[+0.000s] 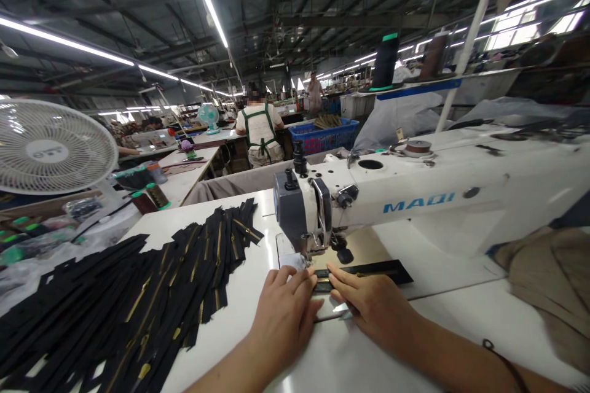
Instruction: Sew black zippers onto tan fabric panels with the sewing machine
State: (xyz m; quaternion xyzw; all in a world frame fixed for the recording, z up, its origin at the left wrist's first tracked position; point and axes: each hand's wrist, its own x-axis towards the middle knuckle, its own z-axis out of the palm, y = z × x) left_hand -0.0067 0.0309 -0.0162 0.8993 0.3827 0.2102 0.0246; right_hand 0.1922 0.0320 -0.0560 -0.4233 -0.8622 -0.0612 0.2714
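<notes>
A black zipper with brass teeth lies across the sewing machine's bed, just in front of the needle area. My left hand presses its bent fingers on the zipper's left end, beside the presser foot. On the other side of the short stretch of brass teeth, my right hand grips the zipper between thumb and fingers. A shiny metal piece shows under the right hand; what it is I cannot make out. To the left, a large heap of black zippers with brass teeth and pulls covers the tabletop.
A white fan stands at the far left, near thread cones. Brown cloth hangs at the right edge. Behind the machine are a blue basket and a person seated facing away. A black thread cone stands above the machine.
</notes>
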